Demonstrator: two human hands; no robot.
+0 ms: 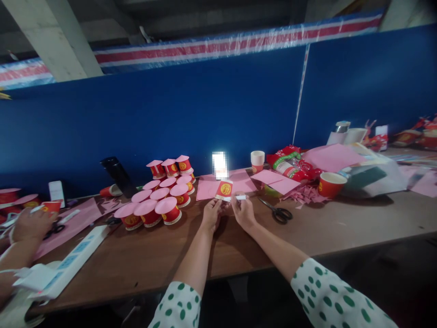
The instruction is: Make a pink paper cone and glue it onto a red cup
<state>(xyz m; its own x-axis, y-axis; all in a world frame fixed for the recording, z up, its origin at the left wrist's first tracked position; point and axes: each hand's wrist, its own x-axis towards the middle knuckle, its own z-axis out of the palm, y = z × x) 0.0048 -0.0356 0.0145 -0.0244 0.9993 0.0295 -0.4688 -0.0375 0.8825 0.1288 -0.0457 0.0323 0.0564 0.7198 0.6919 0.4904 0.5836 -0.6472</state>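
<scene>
We're at the middle of the table, and there's the small red paper cup with a round gold emblem [226, 187], held up slightly tilted, its pale rim toward us. Our left hand [212, 213] has its fingers pinched nearly closed on the cup's lower edge. Our right hand [243, 212], close beside it, has its fingers drawn together on a slim white strip-like object [241, 197]; whether those fingertips also touch the cup, we cannot tell.

Just beyond we have flat pink paper [206, 186], a blurred bright glow [219, 165] at its far edge. To the left, look at the cluster of red cups with round pink paper tops [167, 210], and past them a leaning black cylindrical bottle [119, 176]. To the right of our hands lie black-handled scissors [282, 215], then shredded pink paper [305, 196] and an orange-red paper cup with a white inside [332, 184].

Near left, we see a long white power strip [73, 262], and beyond it a co-worker's hand [30, 223] beside another red cup [52, 207].
</scene>
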